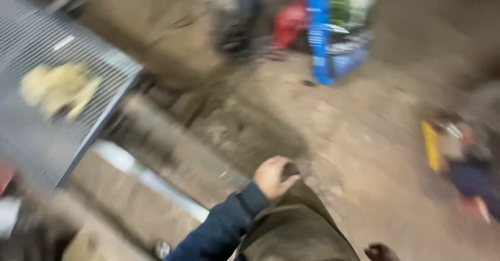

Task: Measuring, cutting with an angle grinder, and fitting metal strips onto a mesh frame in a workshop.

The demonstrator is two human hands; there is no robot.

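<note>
The picture is very blurred, so many things can be told only by colour and shape. At the far side of the room stands a blue container or rack [325, 37] with light and green things in it; what they are, I cannot tell. Beside it on the left is a red bag-like thing [290, 24]. At the right edge, on the floor, stands a yellow box-like thing [432, 146] with some dark and red items close to it, too blurred to name.

One hand [272, 176] is in view, in the lower middle. It comes out of a dark blue sleeve [221, 227] that rises from the bottom edge. The fingers are curled together in a loose fist, and they seem to close on something small and dark at the fingertips; I cannot tell what it is. The hand rests at the top of an olive-brown trouser leg [297, 230], touching the cloth. Which hand it is, I cannot say for sure. The other hand is not visible.

On the left is a grey metal grid table [47, 141], and yellowish gloves or rags [57, 89] lie on it. The floor [354, 136] is bare brown earth or dirty concrete, and a pale strip [151, 180] runs across it below the table.
</note>
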